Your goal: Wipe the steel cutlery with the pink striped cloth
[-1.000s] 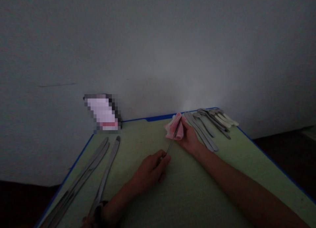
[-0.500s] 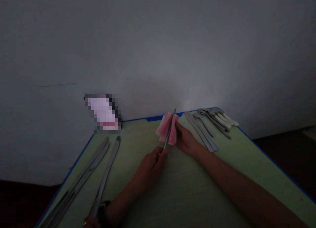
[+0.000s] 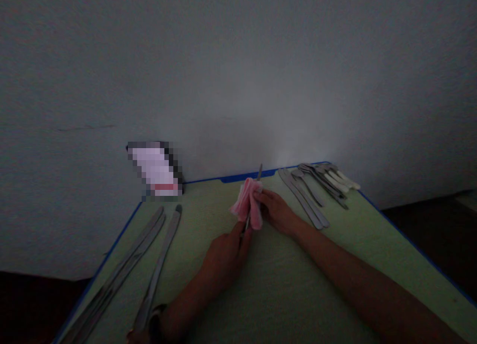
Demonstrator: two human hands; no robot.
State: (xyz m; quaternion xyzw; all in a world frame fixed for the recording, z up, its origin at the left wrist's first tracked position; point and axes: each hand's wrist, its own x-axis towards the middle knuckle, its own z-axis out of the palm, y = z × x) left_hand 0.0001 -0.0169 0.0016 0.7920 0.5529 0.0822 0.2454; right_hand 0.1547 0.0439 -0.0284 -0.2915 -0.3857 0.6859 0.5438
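In dim light, my left hand (image 3: 225, 254) pinches the handle end of a thin metal utensil (image 3: 258, 172) whose tip sticks out past a pink cloth (image 3: 248, 205). My right hand (image 3: 278, 212) is closed on that pink cloth, which is wrapped around the utensil's shaft near the middle of the green table (image 3: 298, 289). Which kind of utensil it is I cannot make out.
Long metal knives (image 3: 158, 267) lie along the table's left side. A heap of several forks and spoons (image 3: 316, 187), some with pale handles, lies at the far right corner. A blurred pale object (image 3: 156, 170) stands against the white wall behind the table's blue edge.
Both hands have shifted left and slightly nearer. The cloth has slid down the utensil toward my left hand, so the metal tip now shows beyond it.
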